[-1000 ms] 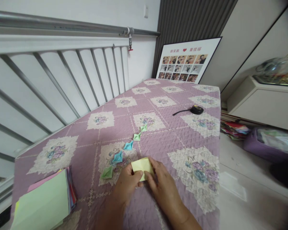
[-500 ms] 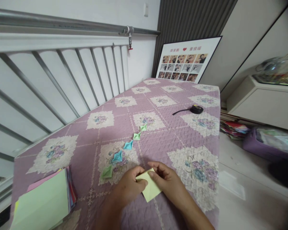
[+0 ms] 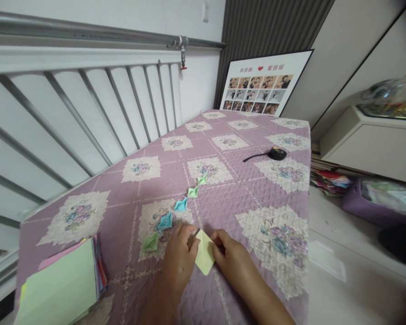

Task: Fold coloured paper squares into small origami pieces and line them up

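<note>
Between my hands is a small folded piece of yellow paper (image 3: 205,256), diamond-shaped with its points up and down. My left hand (image 3: 180,250) pinches its left edge, thumb on top. At the right corner my right hand (image 3: 230,255) grips it with thumb and curled fingers. Just beyond, a slanting row of folded paper pieces lies on the cloth: a green one (image 3: 150,242) nearest, then a larger blue one (image 3: 165,220), a smaller blue one (image 3: 180,204), and two small green ones (image 3: 192,192) farther off.
A stack of coloured paper (image 3: 61,282) lies at the near left of the flowered purple tablecloth (image 3: 219,198). Toward the far right is a black tape measure (image 3: 277,154) with a strap. A white radiator (image 3: 122,108) borders the left side; a photo board (image 3: 265,83) leans behind.
The yellow paper has turned and now looks narrower, a diamond pointing up. My left hand has shifted to its left edge, and my right hand to its right corner.
</note>
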Demonstrator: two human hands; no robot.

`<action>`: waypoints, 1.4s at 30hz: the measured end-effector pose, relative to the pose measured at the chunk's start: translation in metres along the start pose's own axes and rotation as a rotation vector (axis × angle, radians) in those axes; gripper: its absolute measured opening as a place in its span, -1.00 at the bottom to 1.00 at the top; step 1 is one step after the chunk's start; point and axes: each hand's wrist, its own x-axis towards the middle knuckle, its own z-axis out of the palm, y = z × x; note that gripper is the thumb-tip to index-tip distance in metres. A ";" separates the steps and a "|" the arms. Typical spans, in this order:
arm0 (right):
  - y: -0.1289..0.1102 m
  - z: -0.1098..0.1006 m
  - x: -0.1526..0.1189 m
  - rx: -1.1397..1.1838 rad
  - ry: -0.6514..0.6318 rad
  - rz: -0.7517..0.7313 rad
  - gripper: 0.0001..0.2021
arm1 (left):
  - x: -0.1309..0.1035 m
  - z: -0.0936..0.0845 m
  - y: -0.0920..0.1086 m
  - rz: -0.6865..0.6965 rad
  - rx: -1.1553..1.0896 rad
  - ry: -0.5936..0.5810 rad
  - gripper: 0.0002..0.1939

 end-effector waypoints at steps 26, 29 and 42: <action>0.013 -0.025 -0.006 -0.128 -0.236 -0.304 -0.51 | -0.004 -0.025 0.002 0.200 0.180 -0.390 -0.66; 0.011 -0.025 -0.006 -0.140 -0.240 -0.287 -0.56 | -0.004 -0.028 0.005 0.182 0.193 -0.437 -0.61; 0.019 -0.021 0.001 -0.081 -0.201 -0.356 -0.91 | -0.002 -0.026 0.004 0.171 0.198 -0.432 -0.74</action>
